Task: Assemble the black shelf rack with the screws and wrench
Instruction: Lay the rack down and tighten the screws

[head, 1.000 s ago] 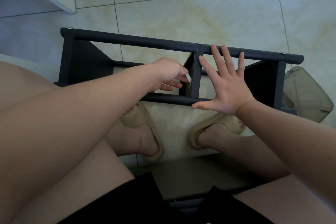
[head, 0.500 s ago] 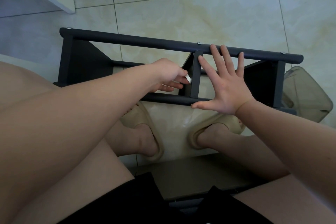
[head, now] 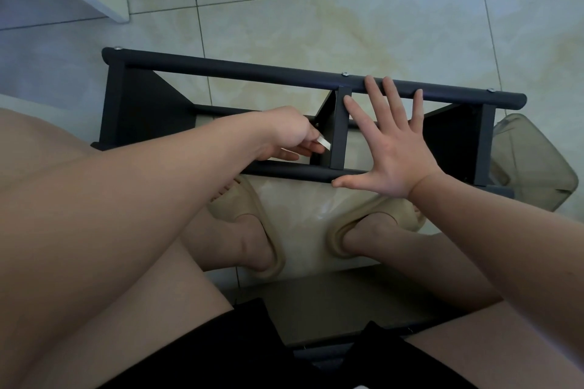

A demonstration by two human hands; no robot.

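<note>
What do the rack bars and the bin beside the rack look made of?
The rack bars look like metal tubing with a matte black coating: round and evenly dull. The bin seems to be tinted translucent plastic, going by its glossy, see-through walls.

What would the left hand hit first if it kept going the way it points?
Probably the black middle upright: the left hand points rightward, and the small pale tool it pinches sits right beside that post. Depth is unclear, so whether they touch can't be confirmed.

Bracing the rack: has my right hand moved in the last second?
No. The right hand stays spread against the black shelf rack, thumb on its near rail, fingertips at its far rail.
</note>
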